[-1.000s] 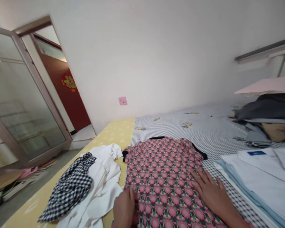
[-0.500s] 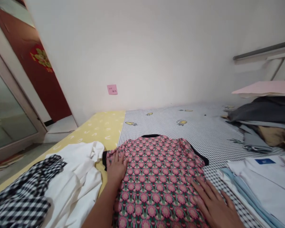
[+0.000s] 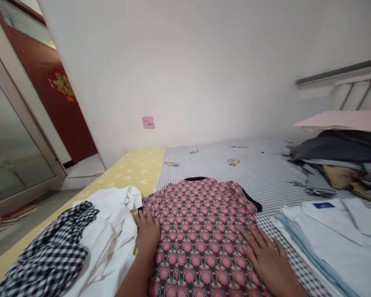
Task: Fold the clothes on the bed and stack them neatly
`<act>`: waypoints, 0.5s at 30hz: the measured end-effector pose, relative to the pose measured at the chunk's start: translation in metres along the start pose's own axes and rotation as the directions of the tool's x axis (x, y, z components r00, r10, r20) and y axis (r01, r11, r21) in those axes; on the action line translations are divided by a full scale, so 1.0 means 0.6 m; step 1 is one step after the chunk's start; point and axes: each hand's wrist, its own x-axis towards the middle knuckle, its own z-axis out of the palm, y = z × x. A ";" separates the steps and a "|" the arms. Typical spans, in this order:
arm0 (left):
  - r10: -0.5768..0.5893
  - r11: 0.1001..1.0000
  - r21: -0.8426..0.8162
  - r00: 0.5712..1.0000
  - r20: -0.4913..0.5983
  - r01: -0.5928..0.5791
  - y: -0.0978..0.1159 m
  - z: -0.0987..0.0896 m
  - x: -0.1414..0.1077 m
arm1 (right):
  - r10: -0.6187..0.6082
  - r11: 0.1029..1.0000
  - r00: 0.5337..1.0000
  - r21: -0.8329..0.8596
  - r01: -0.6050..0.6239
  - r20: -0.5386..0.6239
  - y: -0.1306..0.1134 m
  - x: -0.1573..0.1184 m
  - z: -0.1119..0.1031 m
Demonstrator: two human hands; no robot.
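On my feed both hands lie open, gripping nothing: the left hand (image 3: pixel 147 235) at the left edge of the pink floral shirt (image 3: pixel 200 235), the right hand (image 3: pixel 264 258) flat on its right side. Its collar points away, long axis straight ahead. Left of the shirt sit a white garment (image 3: pixel 108 235) and gingham cloth (image 3: pixel 48 258); right, folded white shirts (image 3: pixel 334 235); farther right, dark clothes (image 3: pixel 336 146).

No legible text. Pink sticky note (image 3: pixel 148 122) on white wall (image 3: pixel 204 62): handwritten marks, too small to read. Blue label (image 3: pixel 323 205) on folded white shirt (image 3: pixel 336 235): unreadable. Gold-and-red emblem (image 3: pixel 62 85) on red door (image 3: pixel 60 123): nothing readable.
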 end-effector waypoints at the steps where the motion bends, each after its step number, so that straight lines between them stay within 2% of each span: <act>1: 0.031 1.000 -0.003 0.999 0.007 -0.031 -0.003 -0.009 -0.016 | 0.009 1.000 1.000 -0.002 -0.009 0.016 -0.005 0.001 -0.006; 4: 0.142 0.989 0.024 0.989 0.037 -0.143 -0.010 -0.039 -0.078 | 0.031 1.000 0.998 0.000 -0.031 0.052 -0.017 0.005 -0.022; 8: 0.249 0.964 0.048 0.954 0.165 -0.260 -0.029 -0.073 -0.190 | 0.042 0.999 0.995 -0.007 -0.041 0.085 -0.023 0.005 -0.031; 11: 0.239 0.971 -0.031 0.944 0.228 -0.238 -0.048 -0.095 -0.269 | 0.036 0.997 0.996 -0.067 -0.031 0.077 -0.021 0.006 -0.022; 15: 0.188 0.969 -0.206 0.946 0.263 -0.135 -0.093 -0.133 -0.337 | -0.011 0.993 0.997 -0.118 0.020 0.075 -0.020 0.011 -0.025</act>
